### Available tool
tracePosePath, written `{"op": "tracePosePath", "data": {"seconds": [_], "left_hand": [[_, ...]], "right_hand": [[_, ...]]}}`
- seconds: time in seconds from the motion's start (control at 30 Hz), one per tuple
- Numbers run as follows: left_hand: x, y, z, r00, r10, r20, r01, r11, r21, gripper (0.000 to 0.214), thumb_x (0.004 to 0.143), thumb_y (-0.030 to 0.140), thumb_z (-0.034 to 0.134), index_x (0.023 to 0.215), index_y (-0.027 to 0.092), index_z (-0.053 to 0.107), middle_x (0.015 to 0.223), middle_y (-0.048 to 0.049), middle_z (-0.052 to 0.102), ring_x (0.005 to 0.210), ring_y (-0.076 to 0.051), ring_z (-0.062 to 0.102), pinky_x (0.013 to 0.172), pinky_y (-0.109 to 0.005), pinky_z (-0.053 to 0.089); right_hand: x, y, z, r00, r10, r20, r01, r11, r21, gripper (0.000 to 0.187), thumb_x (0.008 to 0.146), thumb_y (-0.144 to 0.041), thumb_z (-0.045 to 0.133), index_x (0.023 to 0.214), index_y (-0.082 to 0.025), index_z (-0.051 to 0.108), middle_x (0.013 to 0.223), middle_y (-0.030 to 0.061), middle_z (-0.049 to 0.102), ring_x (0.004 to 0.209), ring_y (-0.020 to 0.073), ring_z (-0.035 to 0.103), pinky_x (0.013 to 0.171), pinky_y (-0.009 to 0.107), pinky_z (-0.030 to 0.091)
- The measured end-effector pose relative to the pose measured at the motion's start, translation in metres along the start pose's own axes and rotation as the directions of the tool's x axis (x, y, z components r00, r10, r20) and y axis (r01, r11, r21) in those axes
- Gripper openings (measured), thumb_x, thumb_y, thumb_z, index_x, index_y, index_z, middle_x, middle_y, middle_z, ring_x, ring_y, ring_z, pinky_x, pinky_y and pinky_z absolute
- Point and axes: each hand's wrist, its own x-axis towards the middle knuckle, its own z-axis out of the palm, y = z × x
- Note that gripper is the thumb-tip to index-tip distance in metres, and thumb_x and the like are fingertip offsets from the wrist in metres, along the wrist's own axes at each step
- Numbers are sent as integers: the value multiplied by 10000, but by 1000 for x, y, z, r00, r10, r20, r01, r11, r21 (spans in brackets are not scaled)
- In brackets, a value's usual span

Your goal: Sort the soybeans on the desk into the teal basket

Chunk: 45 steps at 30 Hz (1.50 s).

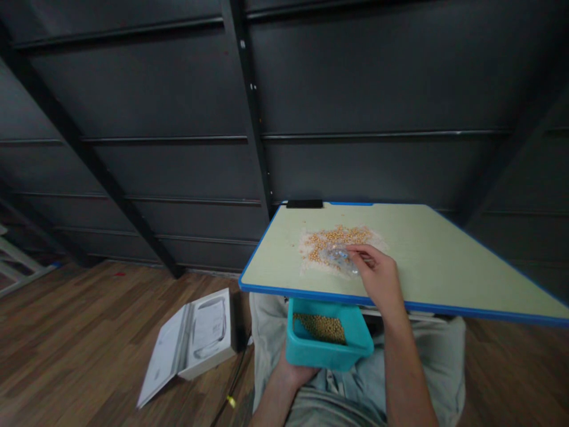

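A pale green table (444,261) with a blue rim carries a heap of yellow beans (333,240) mixed with white grains. My right hand (377,276) rests on the table at the heap's near right edge, fingers curled on a small clear item (340,258) that I cannot make out. Below the table's front edge, my left hand (296,373) grips the underside of a teal plastic bin (329,335). The bin sits over my lap and holds yellow beans (320,328).
An open white box (191,341) with its lid flipped out lies on the wooden floor at the left. A dark flat object (304,204) sits at the table's far edge. Dark metal wall panels and slanted beams stand behind.
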Motion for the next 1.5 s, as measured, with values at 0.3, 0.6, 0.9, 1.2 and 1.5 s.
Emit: {"op": "tracePosePath", "data": {"seconds": [0.3, 0.6, 0.9, 1.2, 1.5], "left_hand": [[3, -1, -2, 1000, -9, 0, 9, 999, -40, 339, 962, 342, 513, 985, 203, 821, 1073, -81, 834, 1349, -292, 619, 1241, -494, 348], [1, 1, 3, 1000, -8, 9, 8, 997, -75, 289, 947, 264, 546, 1044, 241, 817, 1139, -53, 833, 1407, -268, 581, 1273, -510, 303], [-2, 2, 13, 991, -43, -129, 34, 997, -73, 219, 907, 275, 611, 939, 215, 819, 1084, -80, 840, 1380, -300, 598, 1226, -553, 384], [-2, 4, 14, 1000, -23, 8, 23, 999, -34, 253, 920, 323, 597, 926, 223, 829, 1133, -74, 833, 1404, -293, 578, 1255, -520, 336], [-1, 3, 10, 1000, -13, 21, 13, 1000, 0, 224, 910, 329, 613, 923, 252, 822, 1056, -47, 839, 1366, -275, 605, 1269, -490, 306]], "right_hand": [[-1, -4, -2, 995, -18, 99, 18, 1000, 9, 194, 909, -349, 673, 965, -216, 804, 1032, 103, 820, 919, 275, 748, 789, 398, 566], [-2, -5, -2, 991, -27, 131, 21, 999, 44, 178, 914, -344, 687, 969, -225, 809, 1039, 88, 820, 945, 262, 748, 808, 388, 571], [-3, -10, -4, 980, -41, 193, 38, 999, 21, 165, 920, -324, 681, 969, -235, 810, 1055, 80, 823, 991, 261, 749, 828, 386, 569], [-3, -10, -3, 971, -59, 231, 64, 998, -14, 167, 928, -315, 667, 970, -236, 808, 1022, 72, 821, 959, 254, 749, 822, 383, 572], [-1, 0, -1, 985, -63, 161, 72, 996, -49, 194, 937, -341, 653, 983, -231, 806, 1050, 89, 819, 942, 273, 745, 818, 404, 564]]}}
